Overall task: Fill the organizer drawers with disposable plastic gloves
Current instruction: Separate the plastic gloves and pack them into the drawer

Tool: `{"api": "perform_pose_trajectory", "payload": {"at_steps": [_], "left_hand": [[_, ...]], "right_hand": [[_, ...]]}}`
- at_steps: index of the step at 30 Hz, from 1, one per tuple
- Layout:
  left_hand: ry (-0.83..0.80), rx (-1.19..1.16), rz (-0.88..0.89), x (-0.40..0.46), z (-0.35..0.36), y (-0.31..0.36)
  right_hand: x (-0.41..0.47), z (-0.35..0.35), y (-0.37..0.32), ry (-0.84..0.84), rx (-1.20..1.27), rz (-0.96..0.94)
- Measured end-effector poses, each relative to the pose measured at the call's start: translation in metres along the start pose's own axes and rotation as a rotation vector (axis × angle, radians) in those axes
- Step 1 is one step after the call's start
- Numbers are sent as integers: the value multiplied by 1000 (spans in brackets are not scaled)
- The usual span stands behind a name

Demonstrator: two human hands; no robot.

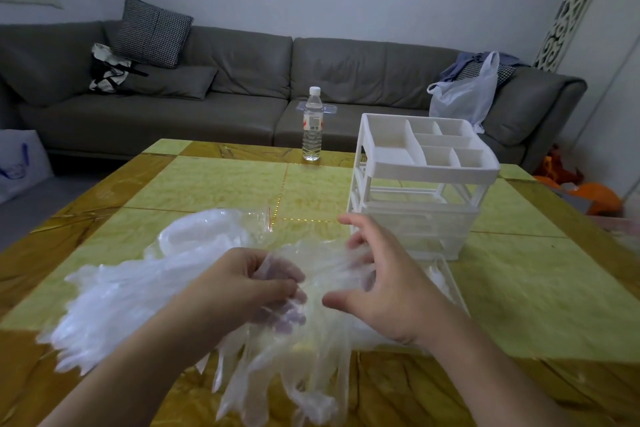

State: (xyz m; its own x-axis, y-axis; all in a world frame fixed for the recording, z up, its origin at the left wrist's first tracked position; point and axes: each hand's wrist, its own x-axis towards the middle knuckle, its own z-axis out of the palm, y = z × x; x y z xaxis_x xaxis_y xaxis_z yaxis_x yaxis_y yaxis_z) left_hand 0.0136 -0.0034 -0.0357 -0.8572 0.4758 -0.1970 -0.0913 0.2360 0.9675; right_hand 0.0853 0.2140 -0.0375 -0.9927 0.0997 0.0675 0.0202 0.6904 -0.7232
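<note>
Gloves point(114, 291) of thin, clear plastic lie in a loose, crinkled heap on the near left of the yellow and gold marbled tabletop point(214, 180), their flat fingers splayed toward us and over its near edge. We curl our left hand point(256, 284) round a bunch of this film, fingers closed on it, with more glove fingers hanging below the fist. Our right hand point(377, 284) sits just beside it, fingers spread and bent, thumb held out, its fingertips touching the stretched film; whether it actually grips the film we cannot tell. A clear bag point(214, 229) with a red strip lies just behind the heap. To the right stands the white plastic organizer point(422, 180), boxy and rigid, its top tray split into several compartments over an open frame. One translucent drawer point(443, 277) is pulled out toward us, partly hidden by our right hand. A clear water bottle point(312, 125) stands upright at the tabletop's far edge.
</note>
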Motion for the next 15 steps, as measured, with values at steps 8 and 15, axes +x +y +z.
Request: {"api": "perform_pose_trajectory", "payload": {"at_steps": [8, 15], "left_hand": [[-101, 204, 75, -2, -1, -5], [-29, 180, 138, 0, 12, -4]], "right_hand": [[7, 5, 4, 248, 162, 17], [6, 12, 3, 45, 336, 68]]}}
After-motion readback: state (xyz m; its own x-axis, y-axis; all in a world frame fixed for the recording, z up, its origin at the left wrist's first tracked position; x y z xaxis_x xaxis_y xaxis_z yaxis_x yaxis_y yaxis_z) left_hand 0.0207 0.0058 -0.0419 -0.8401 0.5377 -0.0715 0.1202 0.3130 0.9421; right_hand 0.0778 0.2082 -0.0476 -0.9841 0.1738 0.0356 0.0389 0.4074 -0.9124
